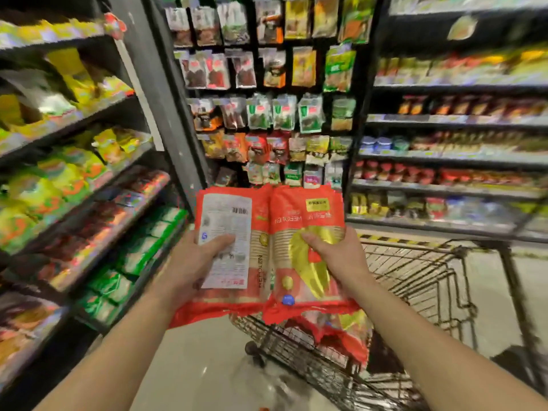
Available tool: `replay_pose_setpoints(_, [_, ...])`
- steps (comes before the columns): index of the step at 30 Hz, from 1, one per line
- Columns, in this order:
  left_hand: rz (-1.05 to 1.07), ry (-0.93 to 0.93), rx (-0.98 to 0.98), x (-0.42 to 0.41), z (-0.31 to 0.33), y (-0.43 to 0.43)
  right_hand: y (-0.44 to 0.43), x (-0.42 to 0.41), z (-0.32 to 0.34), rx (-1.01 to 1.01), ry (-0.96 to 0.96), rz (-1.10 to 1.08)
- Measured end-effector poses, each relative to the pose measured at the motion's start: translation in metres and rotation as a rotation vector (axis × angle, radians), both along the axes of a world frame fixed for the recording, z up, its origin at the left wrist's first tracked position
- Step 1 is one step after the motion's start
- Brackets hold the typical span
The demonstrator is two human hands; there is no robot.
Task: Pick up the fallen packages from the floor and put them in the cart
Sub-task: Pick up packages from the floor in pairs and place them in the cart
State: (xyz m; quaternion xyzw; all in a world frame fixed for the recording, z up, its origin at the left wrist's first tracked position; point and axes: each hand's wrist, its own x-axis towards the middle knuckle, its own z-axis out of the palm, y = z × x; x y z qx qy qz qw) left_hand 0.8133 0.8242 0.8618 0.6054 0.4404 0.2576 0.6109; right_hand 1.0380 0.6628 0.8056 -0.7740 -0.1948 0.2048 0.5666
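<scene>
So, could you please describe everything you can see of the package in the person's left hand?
The left red package is a glossy plastic pack of stacked paper cups, its white printed label with a barcode facing the camera. The left hand grips its left edge, thumb across the label. It is held upright in the air, side by side with the right red package, above the near corner of the wire cart.

Two forearms bare – no sleeves, no jewellery
</scene>
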Motion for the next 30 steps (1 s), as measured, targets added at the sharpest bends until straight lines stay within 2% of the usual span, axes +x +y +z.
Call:
replay_pose_setpoints(10, [-0.345,0.034,-0.142,0.115,-0.060,0.071,-0.023,0.043,-0.035,-0.090,0.046,-0.358])
replay_pose_setpoints(15, [-0.508,0.087,-0.160,0.156,-0.087,0.070,-0.040,0.049,-0.066,-0.130,0.082,-0.463])
replay_pose_setpoints(20, [-0.551,0.139,-0.188,0.199,-0.125,0.061,-0.056,0.067,-0.096,-0.159,0.161,-0.542])
replay_pose_setpoints(25, [-0.553,0.235,-0.228,0.233,-0.183,0.055,-0.076,0.100,-0.154,-0.224,0.234,-0.671])
replay_pose_setpoints(30, [-0.640,0.383,-0.182,0.253,-0.262,0.060,-0.082,0.119,-0.233,-0.296,0.320,-0.645])
